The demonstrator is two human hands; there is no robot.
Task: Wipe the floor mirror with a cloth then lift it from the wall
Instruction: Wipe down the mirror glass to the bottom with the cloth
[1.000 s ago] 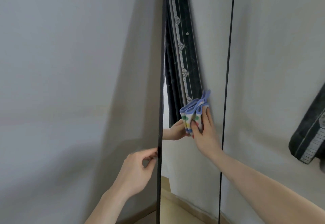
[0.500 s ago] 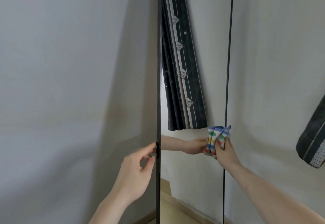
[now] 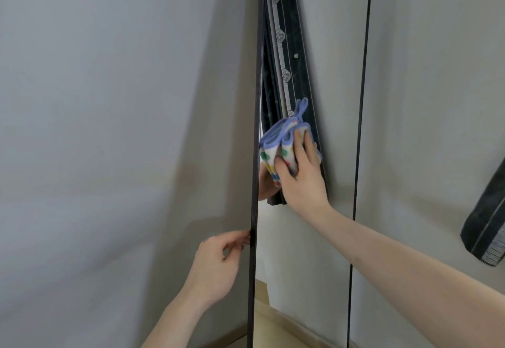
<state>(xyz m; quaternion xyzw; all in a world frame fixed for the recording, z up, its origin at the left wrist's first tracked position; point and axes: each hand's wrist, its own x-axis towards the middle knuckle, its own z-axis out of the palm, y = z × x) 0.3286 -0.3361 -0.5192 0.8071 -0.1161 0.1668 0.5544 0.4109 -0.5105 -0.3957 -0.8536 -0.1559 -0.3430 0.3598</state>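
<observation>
I press cloth (image 3: 284,153) flat with right hand (image 3: 302,175); left hand (image 3: 216,268) pinches mirror (image 3: 306,252) frame; overlap strokes evenly.

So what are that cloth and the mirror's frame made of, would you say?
The cloth looks like soft woven or terry fabric: it folds limply, with a stitched blue hem. The mirror frame is thin, dark and faintly glossy, probably painted metal, though plastic is possible.
</observation>
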